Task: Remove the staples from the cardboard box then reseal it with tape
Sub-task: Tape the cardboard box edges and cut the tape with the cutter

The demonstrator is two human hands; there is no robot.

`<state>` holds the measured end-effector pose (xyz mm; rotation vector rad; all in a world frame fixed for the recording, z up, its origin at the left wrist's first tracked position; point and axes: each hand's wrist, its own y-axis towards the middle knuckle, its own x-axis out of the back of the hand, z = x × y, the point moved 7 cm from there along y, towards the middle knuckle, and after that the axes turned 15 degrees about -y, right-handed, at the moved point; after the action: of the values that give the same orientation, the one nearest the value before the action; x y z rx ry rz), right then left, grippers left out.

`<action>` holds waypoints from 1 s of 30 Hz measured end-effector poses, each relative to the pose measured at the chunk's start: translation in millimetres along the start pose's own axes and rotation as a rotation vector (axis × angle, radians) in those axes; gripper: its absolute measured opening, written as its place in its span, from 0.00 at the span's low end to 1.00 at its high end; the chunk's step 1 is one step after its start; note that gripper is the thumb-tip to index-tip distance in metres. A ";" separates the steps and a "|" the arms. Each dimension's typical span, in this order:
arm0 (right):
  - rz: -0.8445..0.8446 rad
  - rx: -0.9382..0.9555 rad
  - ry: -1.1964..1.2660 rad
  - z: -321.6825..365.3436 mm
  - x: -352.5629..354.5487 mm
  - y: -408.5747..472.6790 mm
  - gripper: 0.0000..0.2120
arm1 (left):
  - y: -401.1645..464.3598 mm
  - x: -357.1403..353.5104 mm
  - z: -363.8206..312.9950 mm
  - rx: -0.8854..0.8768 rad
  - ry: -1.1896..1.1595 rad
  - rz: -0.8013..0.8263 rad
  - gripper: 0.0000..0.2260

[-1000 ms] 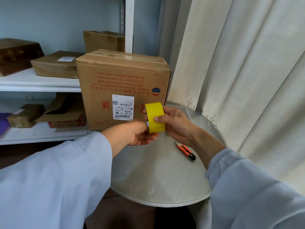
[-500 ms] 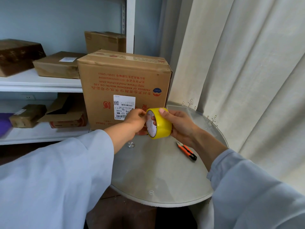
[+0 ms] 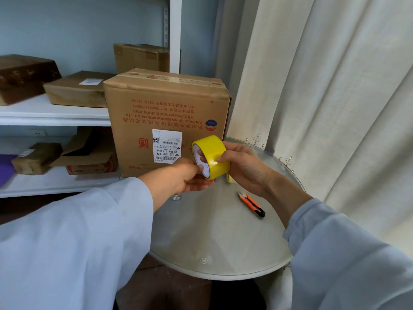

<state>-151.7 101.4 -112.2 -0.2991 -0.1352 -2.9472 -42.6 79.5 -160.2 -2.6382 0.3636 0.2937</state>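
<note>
1. The roll of yellow packing tape [image 3: 212, 156] is held up in the air in front of the cardboard box [image 3: 165, 121], above the far part of the round glass-topped table [image 3: 223, 242]; its open core faces left, and its white inner ring shows.
2. The right hand [image 3: 243, 168] grips the roll from the right; its thumb lies across the yellow outer band, and its fingers pass through the core, where their tips show inside the ring.
3. The left hand [image 3: 183, 177] is at the roll's lower left edge, fingers curled in against the rim; whether it pinches a loose end of tape or only touches the roll cannot be made out.
4. The cardboard box stands upright at the table's far edge, just behind the hands; its red print reads upside down, a white shipping label [image 3: 167, 146] sits on the near face, and a strip of printed tape runs along the top.
5. An orange and black pair of thread snips [image 3: 252, 203] lies flat on the glass to the right of the hands, apart from the box.
6. White shelves [image 3: 53, 117] to the left carry several smaller cardboard parcels on two levels; a pale curtain [image 3: 324, 97] hangs on the right, behind the table.
7. Both forearms wear loose light-blue sleeves [image 3: 67, 242].
</note>
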 end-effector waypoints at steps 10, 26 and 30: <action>-0.152 -0.028 0.031 -2.9 13.0 -2.6 0.07 | -6.4 -11.2 1.8 0.116 0.017 0.096 0.08; -0.164 0.048 -0.029 -1.7 6.3 -4.3 0.11 | -3.8 -13.2 7.2 0.116 -0.004 0.067 0.12; -0.085 0.056 -0.009 0.3 1.8 -8.3 0.14 | -2.4 -10.8 9.8 0.123 0.009 0.065 0.12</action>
<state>-154.9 109.3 -112.2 -0.3064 -0.2365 -3.0198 -53.4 88.4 -164.8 -2.5111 0.4559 0.2713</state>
